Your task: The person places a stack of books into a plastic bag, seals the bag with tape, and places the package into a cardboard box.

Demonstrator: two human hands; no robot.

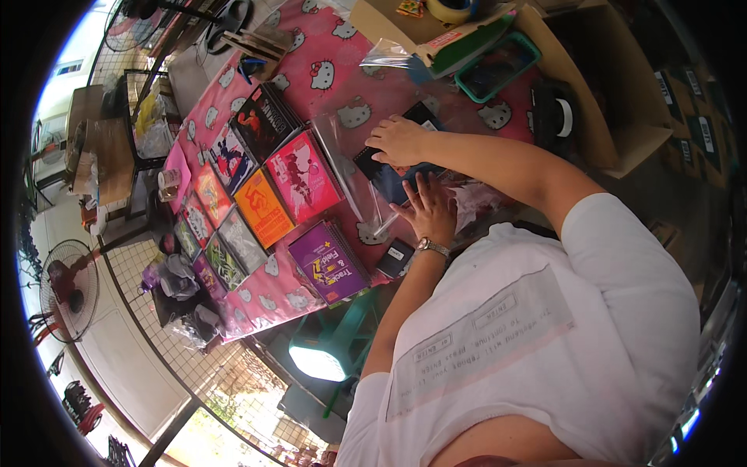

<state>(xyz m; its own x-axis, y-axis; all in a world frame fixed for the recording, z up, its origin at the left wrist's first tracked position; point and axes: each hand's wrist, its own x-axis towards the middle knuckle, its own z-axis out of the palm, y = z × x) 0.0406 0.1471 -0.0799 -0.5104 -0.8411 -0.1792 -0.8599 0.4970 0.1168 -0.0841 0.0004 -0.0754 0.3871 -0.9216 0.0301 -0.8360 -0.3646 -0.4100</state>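
A dark notebook point(383, 180) with a spiral edge lies on the pink table in front of me. My right hand point(398, 142) rests over its far part, fingers slightly bent and apart. Near its closer edge, my left hand point(429, 208), with a watch at the wrist, lies with fingers spread, touching the dark cover. Clear plastic point(342, 167) stretches along the notebook's left side. Another dark cover point(420, 115) shows partly beyond my right hand. Close to my left forearm are a small dark flat pack point(395, 258) and a purple spiral notebook point(331, 265).
Stacks of colourful notebooks point(264, 206) fill the table's left part. A teal basket point(498, 68), an open cardboard box point(626, 86) and a black container with a white handle point(552, 117) stand to the right. A teal stool point(331, 342) is below the table edge.
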